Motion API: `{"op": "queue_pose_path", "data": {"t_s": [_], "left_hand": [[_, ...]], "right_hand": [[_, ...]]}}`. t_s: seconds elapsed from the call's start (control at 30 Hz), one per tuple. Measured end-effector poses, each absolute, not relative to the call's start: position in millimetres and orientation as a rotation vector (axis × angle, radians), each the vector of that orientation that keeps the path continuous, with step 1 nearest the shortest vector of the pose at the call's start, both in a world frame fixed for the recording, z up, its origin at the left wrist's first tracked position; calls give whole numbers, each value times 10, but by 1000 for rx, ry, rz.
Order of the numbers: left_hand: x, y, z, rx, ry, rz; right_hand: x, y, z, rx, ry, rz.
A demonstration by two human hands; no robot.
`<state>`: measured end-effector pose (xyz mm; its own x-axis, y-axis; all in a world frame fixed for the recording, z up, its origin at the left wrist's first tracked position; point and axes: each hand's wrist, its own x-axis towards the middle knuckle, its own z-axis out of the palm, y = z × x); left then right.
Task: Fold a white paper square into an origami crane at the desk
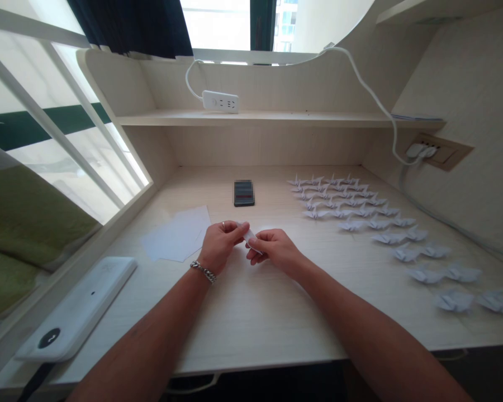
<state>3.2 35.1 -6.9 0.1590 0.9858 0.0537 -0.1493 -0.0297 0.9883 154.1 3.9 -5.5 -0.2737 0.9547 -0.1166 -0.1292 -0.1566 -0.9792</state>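
Note:
Between my two hands is a small folded piece of white paper (248, 235), held just above the middle of the desk. My left hand (223, 240), with a ring and a chain bracelet, pinches its upper left end between thumb and fingers. At the lower right end, my right hand (274, 247) grips it with thumb and fingertips. The fingers partly cover the paper, so its full shape is hidden. Loose white paper sheets (176, 235) lie overlapping to the left of my left hand. Several rows of folded white paper cranes (352, 209) stand on the right side.
A dark phone-like device (243, 193) lies beyond my hands. At the left front is a white oblong device (81, 310) with a dark cable. A white power strip (220, 101) sits on the shelf (268, 118); a white cord (371, 92) runs to the wall socket (443, 152).

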Motion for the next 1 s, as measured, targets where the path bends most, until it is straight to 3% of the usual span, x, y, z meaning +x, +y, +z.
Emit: {"op": "queue_pose_path", "data": {"t_s": [0.4,0.63,1.0], "left_hand": [[-21,427,47,930,1082,1439],[129,286,-11,1199,908,1213],[108,298,-26,1293,981,1287]], "right_hand": [[1551,14,-11,-1070,-1198,1531],[1587,47,-10,-1064,-1114,1414],[1586,96,-119,-1153,-1307,1229]]}}
